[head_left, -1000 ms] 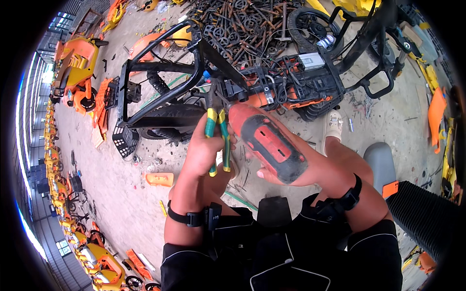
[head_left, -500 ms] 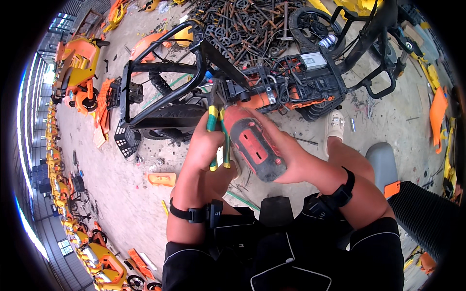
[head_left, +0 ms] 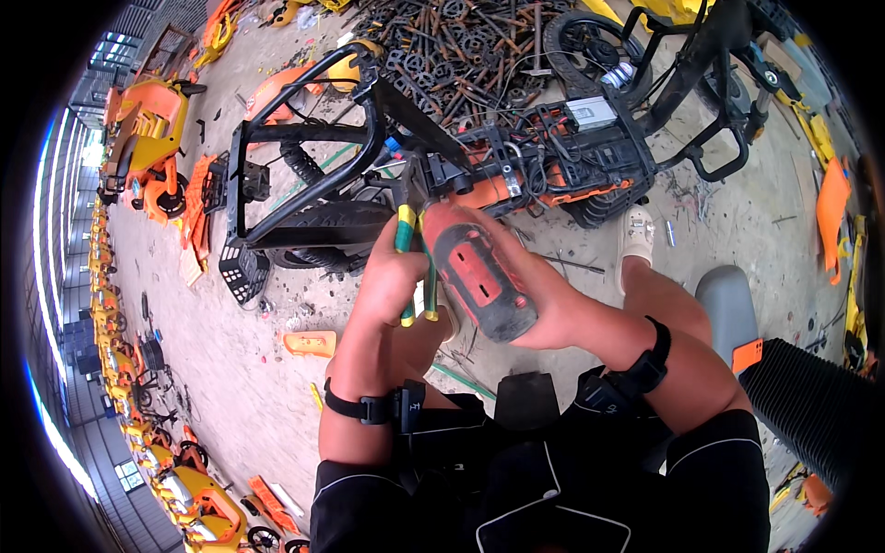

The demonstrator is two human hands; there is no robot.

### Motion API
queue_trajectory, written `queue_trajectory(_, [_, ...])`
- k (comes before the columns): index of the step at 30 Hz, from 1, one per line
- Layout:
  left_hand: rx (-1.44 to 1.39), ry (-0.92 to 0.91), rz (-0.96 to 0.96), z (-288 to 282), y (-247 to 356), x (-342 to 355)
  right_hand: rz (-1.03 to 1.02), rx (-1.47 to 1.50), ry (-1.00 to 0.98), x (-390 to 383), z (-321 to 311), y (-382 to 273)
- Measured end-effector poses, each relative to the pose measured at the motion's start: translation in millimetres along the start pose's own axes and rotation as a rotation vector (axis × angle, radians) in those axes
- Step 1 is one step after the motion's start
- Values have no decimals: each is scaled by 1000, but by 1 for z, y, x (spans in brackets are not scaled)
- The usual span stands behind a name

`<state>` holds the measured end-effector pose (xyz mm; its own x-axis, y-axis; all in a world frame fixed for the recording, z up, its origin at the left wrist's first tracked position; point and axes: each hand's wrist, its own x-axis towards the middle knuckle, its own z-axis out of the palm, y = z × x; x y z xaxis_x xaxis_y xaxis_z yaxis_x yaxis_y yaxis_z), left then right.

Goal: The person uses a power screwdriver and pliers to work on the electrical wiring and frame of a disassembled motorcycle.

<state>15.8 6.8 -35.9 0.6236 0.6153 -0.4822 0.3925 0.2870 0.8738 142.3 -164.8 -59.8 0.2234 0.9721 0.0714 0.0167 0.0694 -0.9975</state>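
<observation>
My left hand [head_left: 391,284] is closed round the green-and-yellow handles of a pair of pliers [head_left: 406,227]. Their dark jaws point away from me, up against the black metal frame [head_left: 367,152] of a stripped scooter. In my right hand [head_left: 544,297] is a red and black cordless power tool [head_left: 479,275], seen from its rear. Its nose end lies close beside the plier jaws, and what the tip touches is hidden. Wires and a battery-bay chassis [head_left: 553,147] with orange edges are exposed just beyond the tool. A black tyre [head_left: 346,221] lies under the frame.
Rusty metal parts [head_left: 452,55] are heaped behind the scooter. An orange plastic piece [head_left: 310,344] rests on the concrete near my left forearm. Yellow-orange scooters [head_left: 147,138] line the left side. A grey seat-like pad [head_left: 725,300] and a black ribbed object [head_left: 807,405] are at my right.
The pliers and power tool stay in nearly the same place, both still held. The view has shifted only slightly.
</observation>
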Motion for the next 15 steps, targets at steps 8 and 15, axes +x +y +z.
queue_trajectory(8, [8, -36, 27, 3, 1, -1, 23, -25, -14, -1, 0, -1])
queue_trajectory(15, [38, -38, 48, 1, -5, 0, 5, -130, -10, -4, -2, -11])
